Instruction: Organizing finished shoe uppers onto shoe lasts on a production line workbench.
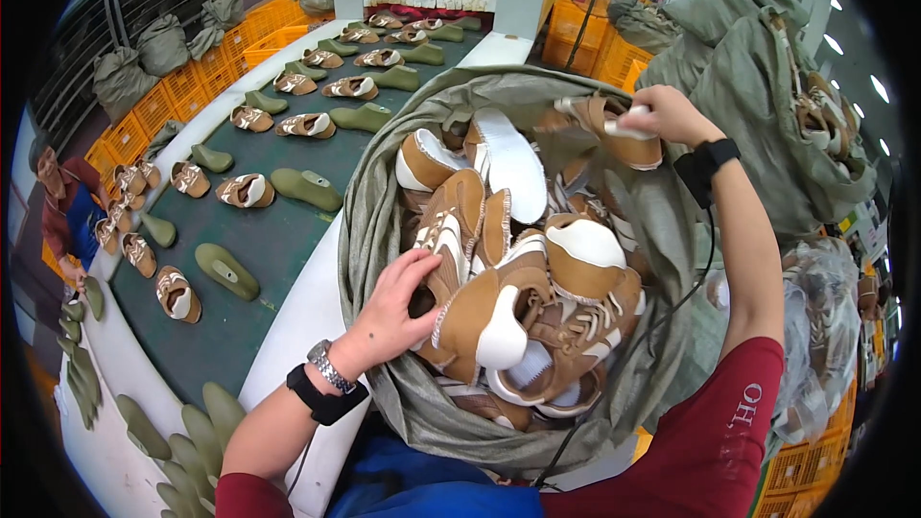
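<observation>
A grey-green cloth sack stands open before me, filled with brown and white shoe uppers. In my right hand, over the sack's far right rim, a brown shoe upper is gripped by its white part; its front end is blurred. My left hand rests on the pile with thumb and fingers apart. Its fingertips touch a brown striped upper, and the thumb lies against the heel of another upper. A white sole-shaped piece shows among the uppers at the back.
Left of the sack runs a dark green conveyor carrying uppers and green shoe lasts. More lasts stand along its near edge. A co-worker is at the far left side. Orange crates and another full sack flank the line.
</observation>
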`<state>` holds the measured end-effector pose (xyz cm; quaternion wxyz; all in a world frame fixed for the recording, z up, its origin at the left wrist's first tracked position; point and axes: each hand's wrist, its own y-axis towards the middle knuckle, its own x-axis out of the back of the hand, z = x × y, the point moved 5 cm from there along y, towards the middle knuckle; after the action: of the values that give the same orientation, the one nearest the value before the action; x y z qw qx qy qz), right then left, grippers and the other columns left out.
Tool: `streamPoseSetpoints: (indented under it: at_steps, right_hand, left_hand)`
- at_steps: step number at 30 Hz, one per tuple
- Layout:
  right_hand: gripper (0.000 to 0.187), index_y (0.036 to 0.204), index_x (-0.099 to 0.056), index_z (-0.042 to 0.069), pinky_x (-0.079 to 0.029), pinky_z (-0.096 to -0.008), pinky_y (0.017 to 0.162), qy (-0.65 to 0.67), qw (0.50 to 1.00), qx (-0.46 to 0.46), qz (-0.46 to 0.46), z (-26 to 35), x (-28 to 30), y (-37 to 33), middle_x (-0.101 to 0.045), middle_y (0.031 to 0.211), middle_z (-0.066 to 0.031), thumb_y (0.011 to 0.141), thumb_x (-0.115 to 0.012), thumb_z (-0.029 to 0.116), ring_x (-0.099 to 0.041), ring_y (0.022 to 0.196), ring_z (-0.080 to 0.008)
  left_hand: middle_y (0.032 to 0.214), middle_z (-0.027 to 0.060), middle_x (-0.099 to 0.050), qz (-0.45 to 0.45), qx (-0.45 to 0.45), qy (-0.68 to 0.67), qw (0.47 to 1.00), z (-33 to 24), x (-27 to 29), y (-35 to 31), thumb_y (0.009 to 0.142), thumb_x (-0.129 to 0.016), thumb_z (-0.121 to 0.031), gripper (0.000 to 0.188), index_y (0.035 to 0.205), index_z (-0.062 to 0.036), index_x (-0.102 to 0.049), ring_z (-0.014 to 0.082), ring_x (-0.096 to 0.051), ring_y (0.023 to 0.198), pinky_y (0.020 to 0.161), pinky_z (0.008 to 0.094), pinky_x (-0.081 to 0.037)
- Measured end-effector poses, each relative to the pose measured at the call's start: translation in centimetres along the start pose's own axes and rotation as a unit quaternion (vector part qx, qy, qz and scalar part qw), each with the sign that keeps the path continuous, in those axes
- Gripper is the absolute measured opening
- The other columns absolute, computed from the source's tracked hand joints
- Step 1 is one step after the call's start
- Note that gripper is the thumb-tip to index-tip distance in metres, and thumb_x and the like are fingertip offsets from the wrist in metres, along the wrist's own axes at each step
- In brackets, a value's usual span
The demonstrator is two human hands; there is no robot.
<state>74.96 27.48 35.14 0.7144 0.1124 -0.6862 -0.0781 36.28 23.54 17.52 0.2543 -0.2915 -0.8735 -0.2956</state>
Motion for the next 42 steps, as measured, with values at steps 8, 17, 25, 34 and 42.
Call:
streamPoseSetpoints:
  at_steps: [8, 17, 25, 34, 42]
  right_hand:
    - [0.038, 0.093, -0.061, 0.010, -0.035, -0.0166, 0.047, 0.669, 0.739, -0.077, -0.029, 1.6, 2.8, -8.4, -0.056, 0.068, 0.0056, 0.096, -0.042, 0.042, -0.046, 0.053, -0.0021]
    - [0.057, 0.124, -0.048, -0.002, -0.047, -0.0363, 0.092, 0.808, 0.565, 0.000, 0.169, 21.6, 0.7, -13.3, -0.059, 0.117, -0.0143, 0.097, -0.032, 0.046, -0.060, 0.104, -0.0235]
    - [0.053, 0.127, -0.048, 0.004, -0.050, -0.0327, 0.088, 0.810, 0.530, 0.062, 0.244, 31.9, -4.5, -15.7, -0.059, 0.117, -0.0097, 0.095, -0.040, 0.045, -0.061, 0.101, -0.0213]
    - [0.032, 0.090, -0.055, 0.005, -0.042, -0.0205, 0.054, 0.546, 0.779, 0.252, 0.180, 51.0, -5.2, -20.4, -0.056, 0.072, 0.0026, 0.071, -0.077, 0.018, -0.052, 0.063, -0.0046]
    - [0.034, 0.092, -0.055, 0.007, -0.045, -0.0401, 0.057, 0.469, 0.637, 0.570, 0.222, 68.3, -9.7, -27.1, -0.058, 0.069, -0.0117, 0.075, -0.071, 0.031, -0.058, 0.066, -0.0324]
  left_hand:
    - [0.137, 0.0238, -0.037, -0.088, 0.037, -0.078, 0.992, -1.4, 5.4, 0.0, 0.078, -0.070, -0.031, 0.077, 0.136, 0.0027, -0.031, 0.0304, -0.039, 0.126, 0.104, 0.0362, -0.032]
    - [0.109, 0.0099, -0.060, -0.252, -0.102, -0.025, 0.962, -13.4, 20.5, -4.3, 0.081, -0.068, -0.023, 0.044, 0.118, -0.0015, -0.055, 0.0134, -0.055, 0.101, 0.087, 0.0273, -0.043]
    - [0.073, -0.0003, -0.063, -0.439, 0.010, -0.331, 0.835, -9.4, 25.0, -18.1, 0.085, -0.066, -0.032, 0.032, 0.085, -0.0008, -0.066, 0.0047, -0.055, 0.061, 0.055, 0.0199, -0.043]
    - [0.142, 0.0120, -0.029, -0.424, 0.085, -0.432, 0.791, -4.7, 21.4, -35.4, 0.091, -0.041, -0.057, 0.071, 0.145, -0.0232, -0.009, 0.0294, -0.036, 0.127, 0.103, 0.0523, -0.027]
    - [0.126, 0.0083, -0.050, -0.592, 0.083, -0.534, 0.598, -4.8, 13.6, -50.3, 0.090, -0.055, -0.040, 0.055, 0.131, -0.0060, -0.041, 0.0221, -0.051, 0.114, 0.098, 0.0364, -0.041]
